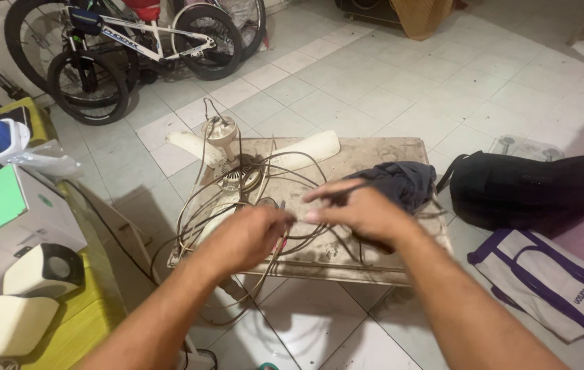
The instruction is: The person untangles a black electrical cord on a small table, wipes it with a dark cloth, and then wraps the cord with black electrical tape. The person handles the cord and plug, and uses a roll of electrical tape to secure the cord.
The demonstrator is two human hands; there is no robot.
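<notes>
A cream ceiling fan (227, 154) with pale blades lies on a low, stained board table (374, 154). Thin wires (192, 212) loop out of its motor across the board. My left hand (244, 236) is closed around a bunch of these wires near the table's front. My right hand (360, 212) pinches the same wires between thumb and fingers, index finger stretched left. The two hands nearly touch. A dark crumpled cloth (401, 181) lies just behind my right hand.
A black bag (531, 192) and a white bag with purple straps (545, 281) lie on the tiled floor at right. Bicycles (120, 48) stand at back left. A yellow surface (79, 322) at left holds a white box, small cream speakers and a plastic bag.
</notes>
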